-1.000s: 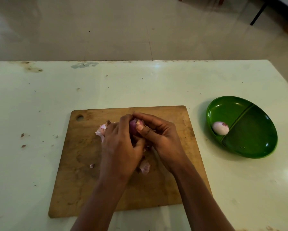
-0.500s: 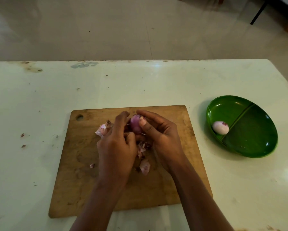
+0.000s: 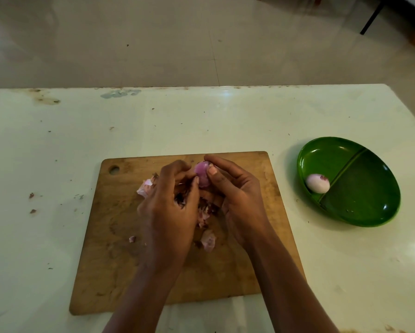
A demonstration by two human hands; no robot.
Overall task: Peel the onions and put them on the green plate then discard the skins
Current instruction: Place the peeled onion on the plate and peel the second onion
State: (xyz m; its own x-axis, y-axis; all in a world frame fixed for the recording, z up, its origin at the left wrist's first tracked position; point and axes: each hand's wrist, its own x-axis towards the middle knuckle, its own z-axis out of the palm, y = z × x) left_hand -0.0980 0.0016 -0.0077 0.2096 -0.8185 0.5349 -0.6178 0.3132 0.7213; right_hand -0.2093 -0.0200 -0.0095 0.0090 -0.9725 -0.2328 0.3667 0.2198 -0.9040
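Observation:
Over the wooden cutting board (image 3: 120, 260) both hands work a small purple onion (image 3: 201, 175). My right hand (image 3: 237, 200) holds the onion between thumb and curled fingers. My left hand (image 3: 170, 210) has its fingers curled against the onion's left side, pinching at the skin. Loose pink skins (image 3: 207, 240) lie on the board under and between the hands, and more skins (image 3: 145, 187) show left of my left hand. A peeled pale onion (image 3: 317, 183) sits in the left compartment of the green divided plate (image 3: 369, 207) to the right of the board.
The board lies on a pale table (image 3: 225, 121) with small skin scraps (image 3: 31, 195) at the left. Beyond the table's far edge is a tiled floor with a dark furniture leg (image 3: 372, 18) at the top right.
The onion has come further into view at the top of my hands as the skin pulls away. My left hand has shifted slightly down and left; more skin hangs between the hands.

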